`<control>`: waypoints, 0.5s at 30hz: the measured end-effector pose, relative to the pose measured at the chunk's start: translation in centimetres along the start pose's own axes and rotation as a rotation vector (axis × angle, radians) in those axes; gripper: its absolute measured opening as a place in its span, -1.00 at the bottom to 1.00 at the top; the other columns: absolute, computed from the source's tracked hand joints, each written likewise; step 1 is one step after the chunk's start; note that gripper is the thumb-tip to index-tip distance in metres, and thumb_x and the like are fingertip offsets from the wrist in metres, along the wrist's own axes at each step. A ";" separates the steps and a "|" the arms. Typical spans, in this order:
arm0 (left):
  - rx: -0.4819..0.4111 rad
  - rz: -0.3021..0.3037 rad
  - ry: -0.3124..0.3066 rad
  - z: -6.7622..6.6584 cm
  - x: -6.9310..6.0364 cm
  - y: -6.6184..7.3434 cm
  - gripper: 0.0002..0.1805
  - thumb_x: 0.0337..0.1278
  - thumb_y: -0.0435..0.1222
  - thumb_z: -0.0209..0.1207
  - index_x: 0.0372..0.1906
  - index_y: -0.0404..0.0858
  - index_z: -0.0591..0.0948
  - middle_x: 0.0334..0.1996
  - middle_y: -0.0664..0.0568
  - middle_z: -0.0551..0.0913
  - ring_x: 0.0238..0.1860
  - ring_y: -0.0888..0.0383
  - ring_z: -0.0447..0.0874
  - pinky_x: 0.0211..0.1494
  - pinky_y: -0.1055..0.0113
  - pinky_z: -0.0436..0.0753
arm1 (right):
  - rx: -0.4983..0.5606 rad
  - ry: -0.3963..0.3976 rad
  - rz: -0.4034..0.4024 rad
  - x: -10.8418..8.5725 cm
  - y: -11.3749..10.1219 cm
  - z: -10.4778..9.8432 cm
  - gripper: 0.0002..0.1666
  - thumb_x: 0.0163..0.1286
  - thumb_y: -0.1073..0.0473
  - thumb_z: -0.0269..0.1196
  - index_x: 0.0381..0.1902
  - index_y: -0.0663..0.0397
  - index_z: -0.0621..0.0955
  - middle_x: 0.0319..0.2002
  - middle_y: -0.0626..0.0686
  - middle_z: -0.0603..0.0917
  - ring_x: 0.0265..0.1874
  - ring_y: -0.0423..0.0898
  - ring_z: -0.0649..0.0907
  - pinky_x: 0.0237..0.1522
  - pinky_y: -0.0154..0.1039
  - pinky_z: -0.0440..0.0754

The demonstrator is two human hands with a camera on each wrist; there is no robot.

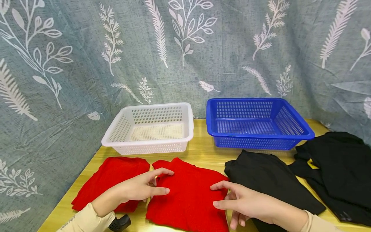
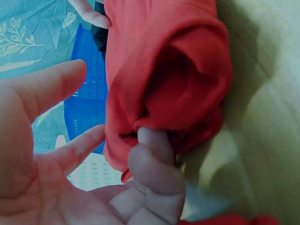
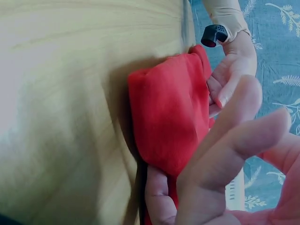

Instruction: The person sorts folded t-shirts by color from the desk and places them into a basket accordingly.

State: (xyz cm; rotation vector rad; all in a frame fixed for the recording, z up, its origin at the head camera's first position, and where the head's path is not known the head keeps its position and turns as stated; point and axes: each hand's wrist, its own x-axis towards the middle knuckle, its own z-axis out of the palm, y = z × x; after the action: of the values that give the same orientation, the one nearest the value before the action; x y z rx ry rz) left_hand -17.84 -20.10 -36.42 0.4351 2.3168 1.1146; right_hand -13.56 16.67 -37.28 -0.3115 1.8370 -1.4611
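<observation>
A folded red garment (image 1: 189, 193) lies in front of me between both hands. My left hand (image 1: 137, 187) is at its left edge, index finger and thumb reaching over the cloth. In the left wrist view, one fingertip touches the rolled opening of the red cloth (image 2: 187, 89). At the right edge is my right hand (image 1: 246, 203), index finger and thumb extended over the fabric. The right wrist view shows one of its fingers against the underside of the red bundle (image 3: 166, 112). Neither hand visibly pinches the cloth.
Another folded red garment (image 1: 116, 175) lies to the left. Two black garments, a nearer one (image 1: 269, 180) and a farther one (image 1: 342, 174), lie on the right. A white basket (image 1: 147, 146) and a blue basket (image 1: 258, 141) stand at the back, before a patterned curtain (image 1: 185, 80).
</observation>
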 end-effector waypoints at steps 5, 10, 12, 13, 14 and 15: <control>-0.014 0.003 0.009 0.2 0.1 -0.1 -0.41 0.34 -0.11 0.44 0.42 0.14 0.56 -0.16 -0.10 0.56 -0.13 0.01 0.51 -0.19 0.23 0.49 | 0.023 -0.003 0.032 0.3 0.0 0.1 -0.23 0.61 -0.01 0.29 0.61 0.09 0.31 -0.09 0.21 0.66 -0.61 -0.15 0.70 -0.51 -0.43 0.53; -0.051 0.005 0.016 0.4 0.4 -0.3 -0.38 0.30 -0.17 0.47 0.42 0.12 0.56 -0.05 -0.09 0.59 -0.10 0.01 0.54 -0.13 0.22 0.53 | 0.059 -0.017 0.020 0.7 0.2 0.3 -0.19 0.59 -0.01 0.31 0.63 0.09 0.28 -0.34 0.10 0.70 -0.66 -0.20 0.66 -0.54 -0.44 0.52; -0.066 0.003 0.019 0.6 0.5 -0.3 -0.36 0.28 -0.19 0.48 0.43 0.12 0.56 0.03 -0.08 0.60 -0.06 0.01 0.57 -0.08 0.21 0.56 | 0.071 -0.033 0.005 0.7 0.3 0.4 -0.16 0.60 -0.01 0.31 0.65 0.10 0.25 -0.49 0.04 0.69 -0.68 -0.22 0.65 -0.56 -0.45 0.52; -0.073 0.001 0.020 0.6 0.6 -0.3 -0.35 0.27 -0.20 0.49 0.43 0.12 0.56 0.06 -0.08 0.60 -0.06 0.02 0.57 -0.08 0.21 0.56 | 0.076 -0.040 -0.002 0.8 0.3 0.4 -0.15 0.60 0.00 0.31 0.66 0.10 0.24 -0.56 0.01 0.68 -0.69 -0.23 0.65 -0.56 -0.46 0.52; -0.078 -0.001 0.023 0.7 0.6 -0.3 -0.34 0.26 -0.21 0.49 0.43 0.12 0.56 0.06 -0.08 0.61 -0.10 0.03 0.58 -0.10 0.22 0.56 | 0.082 -0.047 -0.009 0.8 0.4 0.5 -0.15 0.60 0.00 0.30 0.66 0.10 0.23 -0.59 -0.01 0.68 -0.69 -0.23 0.65 -0.57 -0.46 0.52; -0.080 0.001 0.026 0.8 0.6 -0.3 -0.33 0.26 -0.22 0.49 0.44 0.12 0.55 0.05 -0.09 0.61 -0.13 0.04 0.57 -0.12 0.23 0.55 | 0.086 -0.052 -0.012 0.9 0.5 0.5 -0.14 0.60 0.00 0.30 0.67 0.10 0.22 -0.60 -0.02 0.68 -0.69 -0.24 0.64 -0.57 -0.46 0.52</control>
State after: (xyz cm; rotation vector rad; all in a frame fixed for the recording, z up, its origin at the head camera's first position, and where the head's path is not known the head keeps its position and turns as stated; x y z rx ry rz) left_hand -17.91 -19.45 -37.26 0.3945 2.2858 1.2154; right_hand -13.73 15.91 -38.09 -0.3157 1.7284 -1.5214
